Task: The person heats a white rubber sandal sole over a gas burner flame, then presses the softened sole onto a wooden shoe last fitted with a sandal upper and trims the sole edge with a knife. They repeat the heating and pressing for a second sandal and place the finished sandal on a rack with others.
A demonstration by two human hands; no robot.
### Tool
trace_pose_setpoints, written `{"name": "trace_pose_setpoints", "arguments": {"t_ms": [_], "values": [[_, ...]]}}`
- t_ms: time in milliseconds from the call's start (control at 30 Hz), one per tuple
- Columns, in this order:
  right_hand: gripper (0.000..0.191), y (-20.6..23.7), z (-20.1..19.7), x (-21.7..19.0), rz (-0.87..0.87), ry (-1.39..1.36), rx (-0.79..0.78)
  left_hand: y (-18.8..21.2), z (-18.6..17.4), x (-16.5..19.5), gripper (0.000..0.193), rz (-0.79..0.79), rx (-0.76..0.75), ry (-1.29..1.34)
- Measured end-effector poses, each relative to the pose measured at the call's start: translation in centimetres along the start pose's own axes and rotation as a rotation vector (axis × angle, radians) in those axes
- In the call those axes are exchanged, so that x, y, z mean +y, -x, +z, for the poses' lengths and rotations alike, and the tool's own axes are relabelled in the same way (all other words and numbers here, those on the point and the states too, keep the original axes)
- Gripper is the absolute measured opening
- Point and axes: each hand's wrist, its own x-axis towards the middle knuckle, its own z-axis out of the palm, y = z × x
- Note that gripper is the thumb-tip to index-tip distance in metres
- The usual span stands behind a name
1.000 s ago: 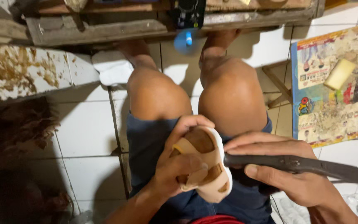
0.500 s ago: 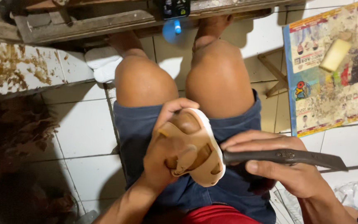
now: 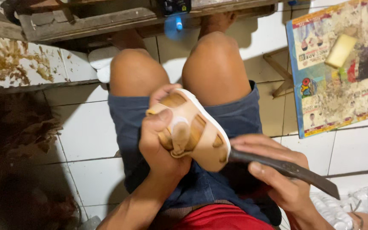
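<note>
My left hand (image 3: 160, 142) grips a small tan strapped sandal with a white sole edge (image 3: 194, 127), held over my lap with its upper turned toward me. My right hand (image 3: 277, 174) is closed around a long dark metal blade (image 3: 294, 170), whose tip touches the sandal's near end by the sole. My bare knees (image 3: 175, 70) and blue shorts lie just beyond both hands.
A colourful printed sheet (image 3: 341, 76) lies on the white tiled floor at right, with a pale yellow block (image 3: 340, 51) on it. A worn wooden frame (image 3: 107, 19) runs along the top. A stained slab (image 3: 18, 64) is at left, and white bagged items (image 3: 354, 204) sit at bottom right.
The view has shifted slightly, so my knees sit higher in the frame. My left hand has turned the sandal a little, and the blade stays against its near end.
</note>
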Motion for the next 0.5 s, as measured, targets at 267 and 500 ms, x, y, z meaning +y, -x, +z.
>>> {"name": "trace_pose_setpoints", "arguments": {"t_ms": [267,500], "values": [[0.046,0.4,1.5,1.1,-0.058,-0.287,0.138,0.6,-0.1,-1.0,0.043,0.329,-0.013,-0.242],[0.051,-0.9,-1.2,-0.1,0.026,-0.666,0.142,3.0,0.6,-1.1,0.052,0.28,-0.147,-0.773]]}}
